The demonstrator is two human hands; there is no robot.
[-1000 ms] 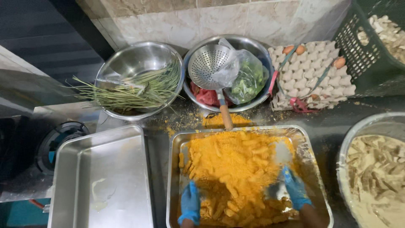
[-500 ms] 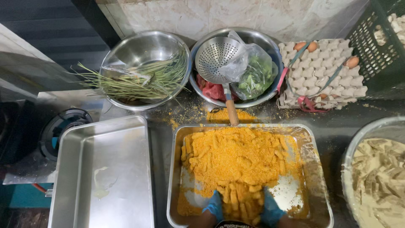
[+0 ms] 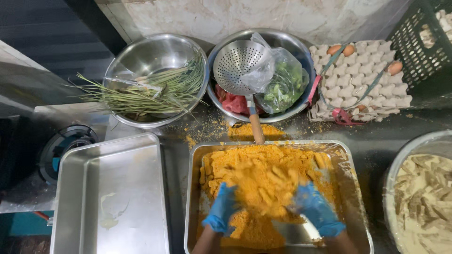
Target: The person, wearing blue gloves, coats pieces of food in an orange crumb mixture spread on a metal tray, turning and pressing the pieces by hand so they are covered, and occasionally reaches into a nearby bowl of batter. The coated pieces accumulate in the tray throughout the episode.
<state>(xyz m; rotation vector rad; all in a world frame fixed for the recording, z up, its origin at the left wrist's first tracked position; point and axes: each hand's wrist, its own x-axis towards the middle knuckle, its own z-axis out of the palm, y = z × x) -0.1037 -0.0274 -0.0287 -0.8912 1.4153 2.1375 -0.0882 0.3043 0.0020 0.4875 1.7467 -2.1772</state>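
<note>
Gloved in thin blue, left hand point(image 3: 221, 209) and right hand point(image 3: 316, 210) sit apart, fingers spread in crumbly orange breaded sticks point(image 3: 266, 181) inside a shiny rectangular steel tray point(image 3: 194, 188).

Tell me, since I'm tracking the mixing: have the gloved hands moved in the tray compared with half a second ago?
Yes. Both hands, left hand and right hand, have moved up the tray, away from its near edge, and spread apart.
</note>
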